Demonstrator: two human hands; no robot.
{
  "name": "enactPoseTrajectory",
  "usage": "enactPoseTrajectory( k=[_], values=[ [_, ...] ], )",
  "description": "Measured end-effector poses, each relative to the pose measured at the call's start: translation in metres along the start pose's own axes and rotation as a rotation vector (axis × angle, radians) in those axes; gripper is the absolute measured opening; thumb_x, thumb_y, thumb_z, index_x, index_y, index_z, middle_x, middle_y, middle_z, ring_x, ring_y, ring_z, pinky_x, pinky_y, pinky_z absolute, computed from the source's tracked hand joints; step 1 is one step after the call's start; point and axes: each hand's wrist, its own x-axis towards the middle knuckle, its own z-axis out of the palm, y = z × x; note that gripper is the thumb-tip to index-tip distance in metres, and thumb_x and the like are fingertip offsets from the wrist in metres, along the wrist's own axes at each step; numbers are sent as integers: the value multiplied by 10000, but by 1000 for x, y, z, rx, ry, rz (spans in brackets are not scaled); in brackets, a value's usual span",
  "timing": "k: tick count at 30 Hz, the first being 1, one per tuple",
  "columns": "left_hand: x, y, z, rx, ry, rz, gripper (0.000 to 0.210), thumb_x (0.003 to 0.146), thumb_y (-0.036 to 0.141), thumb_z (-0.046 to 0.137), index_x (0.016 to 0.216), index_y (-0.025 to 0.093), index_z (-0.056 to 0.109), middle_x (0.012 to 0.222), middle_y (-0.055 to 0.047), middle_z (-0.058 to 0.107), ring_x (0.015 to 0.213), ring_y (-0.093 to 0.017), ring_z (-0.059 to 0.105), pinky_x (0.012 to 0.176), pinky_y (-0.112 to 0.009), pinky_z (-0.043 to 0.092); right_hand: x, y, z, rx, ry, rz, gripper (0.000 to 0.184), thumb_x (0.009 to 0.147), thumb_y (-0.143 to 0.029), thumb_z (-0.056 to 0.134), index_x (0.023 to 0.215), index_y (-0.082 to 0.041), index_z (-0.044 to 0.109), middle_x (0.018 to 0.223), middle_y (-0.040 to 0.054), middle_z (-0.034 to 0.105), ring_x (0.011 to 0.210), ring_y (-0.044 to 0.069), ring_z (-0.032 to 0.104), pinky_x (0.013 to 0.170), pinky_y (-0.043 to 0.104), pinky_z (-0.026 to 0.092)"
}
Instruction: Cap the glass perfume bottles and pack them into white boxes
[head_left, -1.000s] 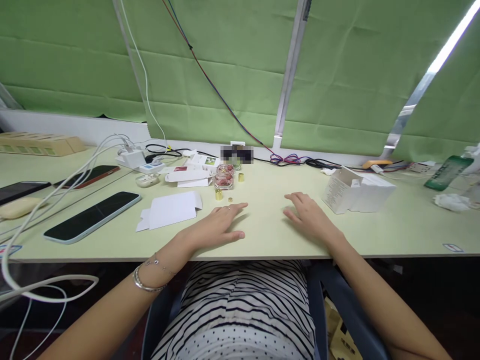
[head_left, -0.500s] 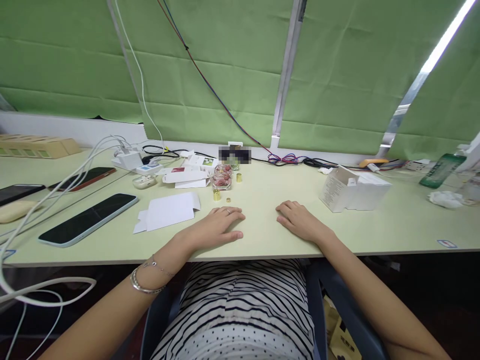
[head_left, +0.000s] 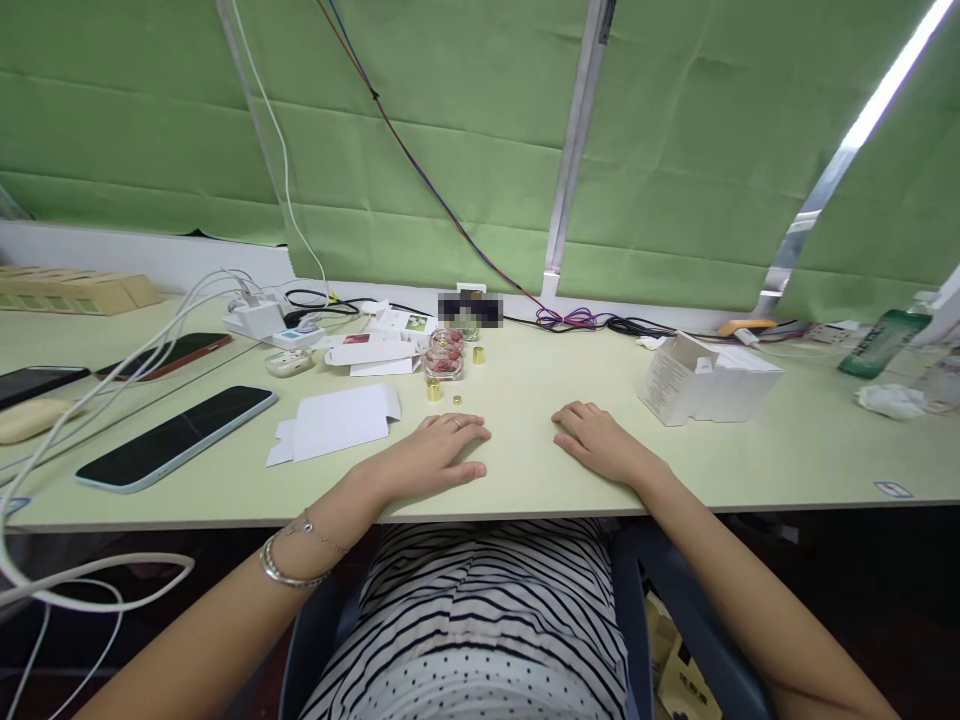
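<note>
Pale green desk (head_left: 517,490) here, with the left hand (head_left: 431,455) and right hand (head_left: 604,440) rested palm-down near its edge, nothing gripped, fingers loosely together, thumbs held apart. Just left of the left hand a flattened white carton (head_left: 341,423) is laid out. A bit farther, a tiny gold piece (head_left: 457,400) and a gold cap (head_left: 433,391) can be spotted, a white box (head_left: 709,385) is parked at right, and clear reddish containers (head_left: 444,362) are bunched behind the cap.

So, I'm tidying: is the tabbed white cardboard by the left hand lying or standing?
Lying: the cardboard rests broadside on the pale-green desk.
</note>
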Motion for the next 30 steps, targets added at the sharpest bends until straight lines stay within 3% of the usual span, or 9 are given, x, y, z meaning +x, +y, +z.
enactPoseTrajectory(
  k=[6, 11, 13, 16, 19, 23, 26, 30],
  values=[
    [1, 2, -2, 13, -6, -6, 449, 871, 472, 381, 1245, 233, 449, 1339, -71, 437, 1241, -244, 359, 1015, -381, 271, -1, -1, 0, 6, -2, 5, 333, 905, -356, 325, 1129, -191, 509, 1137, 99, 522, 1040, 233, 461, 901, 396, 369],
    [-9, -7, -30, 37, -46, -78, 450, 833, 508, 415, 1193, 251, 496, 1203, -55, 552, 1080, -250, 511, 934, -365, 369, -1, -1, 0, 8, 0, 2, 337, 907, -353, 320, 1129, -185, 510, 1137, 102, 522, 1051, 235, 456, 910, 396, 365],
    [-20, -20, -45, 57, 17, -186, 531, 808, 534, 436, 1251, 242, 435, 1281, -65, 492, 1134, -261, 472, 949, -366, 365, -1, -2, -1, 9, 2, 3, 338, 907, -351, 319, 1130, -183, 510, 1138, 104, 522, 1053, 235, 456, 911, 398, 365],
    [-40, -53, -60, 163, 85, -417, 822, 701, 566, 549, 1366, 177, 260, 1410, -127, 320, 1266, -346, 299, 1007, -453, 289, -1, -2, -1, 11, 0, 1, 338, 907, -351, 319, 1129, -182, 510, 1137, 105, 524, 1049, 234, 460, 908, 398, 368],
    [-58, -88, -61, 170, -34, -633, 1001, 602, 565, 638, 1368, 63, 234, 1372, -222, 344, 1230, -443, 298, 960, -535, 302, 0, -2, -1, 12, -2, -1, 334, 907, -353, 322, 1125, -185, 511, 1135, 105, 523, 1050, 230, 462, 907, 396, 368],
    [-71, -114, -57, 98, -170, -681, 981, 582, 599, 636, 1337, 73, 294, 1281, -192, 459, 1061, -396, 488, 857, -490, 398, 0, -1, 0, 7, -1, -4, 335, 907, -352, 322, 1125, -180, 510, 1127, 105, 524, 1049, 229, 461, 913, 396, 362],
    [-72, -110, -61, 73, -188, -679, 906, 578, 558, 644, 1322, 143, 335, 1242, -156, 497, 1017, -349, 531, 827, -442, 423, 0, 0, 0, 7, 0, -4, 337, 908, -349, 318, 1131, -179, 506, 1133, 102, 519, 1047, 230, 458, 915, 398, 361],
    [-62, -73, -68, 23, -309, -616, 896, 489, 608, 669, 1253, 210, 422, 1196, -117, 537, 1029, -322, 530, 836, -394, 428, 0, 0, 1, 13, -3, 6, 336, 906, -353, 324, 1127, -182, 510, 1127, 104, 521, 1041, 232, 458, 912, 402, 365]
  ],
)
